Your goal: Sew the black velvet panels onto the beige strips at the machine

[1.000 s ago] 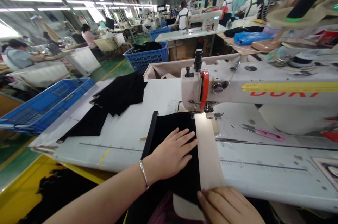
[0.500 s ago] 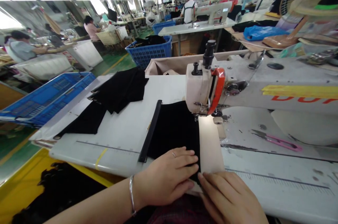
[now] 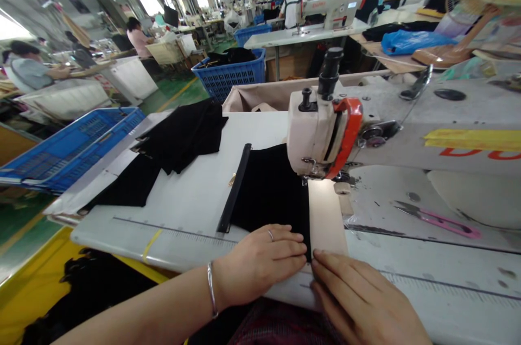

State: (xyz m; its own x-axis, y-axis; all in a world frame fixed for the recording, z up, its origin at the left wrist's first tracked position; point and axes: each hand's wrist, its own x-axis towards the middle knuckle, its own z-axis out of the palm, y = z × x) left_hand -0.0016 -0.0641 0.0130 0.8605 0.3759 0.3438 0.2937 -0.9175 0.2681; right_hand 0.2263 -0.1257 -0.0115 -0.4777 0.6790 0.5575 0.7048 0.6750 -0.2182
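Observation:
A black fabric panel [image 3: 268, 187] lies flat under the needle end of a white sewing machine [image 3: 305, 133]. Along its left side runs a dark strip [image 3: 235, 187], with a small gold zipper pull [image 3: 232, 179] beside it. My left hand [image 3: 260, 261] rests on the panel's near right corner, open, fingers stretched out. Just right of that corner, my right hand [image 3: 362, 293] lies open, its fingertips touching the edge by a pale strip [image 3: 328, 220]. Its lower fingers are partly hidden.
Pink-handled thread snips [image 3: 439, 219] lie right of the needle. More black pieces [image 3: 183, 136] are stacked at the table's left. A blue crate [image 3: 73, 149] and a yellow bin [image 3: 38, 285] stand alongside. Other people sit at machines farther off.
The black panel has slid away from me under the machine, and its near edge is farther forward. Both hands have moved slightly forward with it. The gold pull shows more clearly.

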